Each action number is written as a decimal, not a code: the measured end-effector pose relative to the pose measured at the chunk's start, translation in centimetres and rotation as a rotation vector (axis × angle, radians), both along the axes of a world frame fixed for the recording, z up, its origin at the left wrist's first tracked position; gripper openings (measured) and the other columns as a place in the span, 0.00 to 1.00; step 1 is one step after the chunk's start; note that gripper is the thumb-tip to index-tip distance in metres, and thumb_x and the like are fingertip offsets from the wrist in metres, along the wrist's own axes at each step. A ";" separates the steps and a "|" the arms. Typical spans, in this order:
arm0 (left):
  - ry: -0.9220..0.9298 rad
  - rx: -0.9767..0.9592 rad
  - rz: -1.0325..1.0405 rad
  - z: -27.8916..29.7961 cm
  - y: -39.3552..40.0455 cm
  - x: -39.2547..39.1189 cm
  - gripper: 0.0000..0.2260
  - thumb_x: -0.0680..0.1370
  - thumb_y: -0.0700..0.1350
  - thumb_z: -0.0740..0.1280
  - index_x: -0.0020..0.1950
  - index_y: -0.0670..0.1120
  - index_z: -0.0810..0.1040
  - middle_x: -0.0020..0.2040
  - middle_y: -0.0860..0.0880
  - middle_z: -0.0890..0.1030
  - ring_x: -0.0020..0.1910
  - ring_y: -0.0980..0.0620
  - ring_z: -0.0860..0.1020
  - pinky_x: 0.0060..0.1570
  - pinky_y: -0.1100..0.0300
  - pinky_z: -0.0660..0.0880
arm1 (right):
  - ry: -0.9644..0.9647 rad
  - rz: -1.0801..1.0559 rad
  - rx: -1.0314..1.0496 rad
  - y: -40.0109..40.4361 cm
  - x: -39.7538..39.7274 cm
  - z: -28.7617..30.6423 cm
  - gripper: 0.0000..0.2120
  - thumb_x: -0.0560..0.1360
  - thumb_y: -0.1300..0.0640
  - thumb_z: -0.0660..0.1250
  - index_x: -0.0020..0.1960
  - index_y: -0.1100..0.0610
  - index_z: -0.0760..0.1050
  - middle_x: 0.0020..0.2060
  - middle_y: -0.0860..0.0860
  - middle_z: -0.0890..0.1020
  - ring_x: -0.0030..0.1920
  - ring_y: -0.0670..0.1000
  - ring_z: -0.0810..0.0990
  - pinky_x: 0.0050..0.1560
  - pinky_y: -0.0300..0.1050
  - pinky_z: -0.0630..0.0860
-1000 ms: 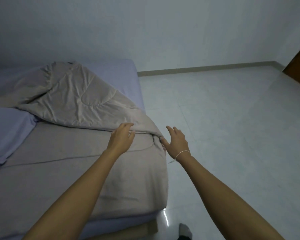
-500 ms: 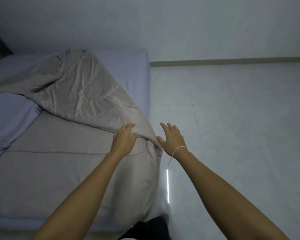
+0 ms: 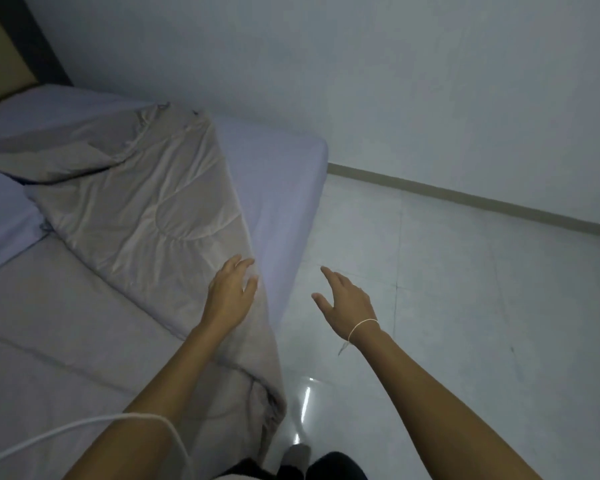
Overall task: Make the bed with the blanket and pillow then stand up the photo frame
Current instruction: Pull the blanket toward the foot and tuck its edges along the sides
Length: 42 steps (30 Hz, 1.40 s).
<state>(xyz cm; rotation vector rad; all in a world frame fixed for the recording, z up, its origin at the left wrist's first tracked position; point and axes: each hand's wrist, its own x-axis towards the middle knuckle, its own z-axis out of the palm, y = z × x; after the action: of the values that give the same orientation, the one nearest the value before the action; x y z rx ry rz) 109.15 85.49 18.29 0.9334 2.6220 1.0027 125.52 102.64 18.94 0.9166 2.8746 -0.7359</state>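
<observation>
Beige quilted blanket (image 3: 142, 216) lies folded back beneath her flat, loose-fingered left hand (image 3: 231, 292), right hand (image 3: 343, 299) spread empty beside it over the floor; spreading is underway, next gripping that edge

Both arms being stretched forward toward twelve o'clock, left hand (image 3: 231, 289) being held palm-down with fingers relaxed, right hand (image 3: 343, 299) being held open, fingers spread toward eleven o'clock.

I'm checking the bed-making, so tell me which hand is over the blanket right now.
The left hand, fingers spread over the beige blanket; the right hand, with the wrist string, hangs above the floor.
</observation>
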 end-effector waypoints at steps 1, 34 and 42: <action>0.015 0.009 0.013 0.3 1.5 -0.8 0.17 0.81 0.45 0.60 0.69 0.44 0.70 0.73 0.41 0.65 0.71 0.43 0.65 0.71 0.51 0.61 | 0.023 0.000 -0.004 1.9 -1.1 0.2 0.28 0.80 0.42 0.54 0.76 0.48 0.53 0.73 0.52 0.65 0.71 0.55 0.67 0.70 0.55 0.65; -0.219 -0.229 0.913 -6.2 21.6 -38.5 0.24 0.78 0.47 0.63 0.74 0.45 0.64 0.75 0.41 0.61 0.72 0.42 0.63 0.69 0.50 0.61 | -0.215 0.832 -0.036 33.0 -57.8 -5.4 0.27 0.79 0.44 0.58 0.75 0.46 0.55 0.75 0.49 0.61 0.73 0.53 0.63 0.70 0.50 0.63; -0.266 -0.360 1.108 -9.7 21.9 -48.5 0.31 0.78 0.56 0.61 0.77 0.50 0.52 0.78 0.44 0.52 0.76 0.44 0.52 0.72 0.46 0.55 | -0.216 1.136 -0.030 31.4 -76.3 -8.2 0.31 0.76 0.43 0.63 0.75 0.49 0.58 0.74 0.50 0.63 0.72 0.54 0.63 0.70 0.51 0.65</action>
<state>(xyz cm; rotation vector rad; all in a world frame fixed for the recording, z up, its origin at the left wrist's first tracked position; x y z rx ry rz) 60.69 107.34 8.62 -0.7812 2.8372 0.6548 49.20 134.04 10.72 -0.6177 2.5391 -0.4702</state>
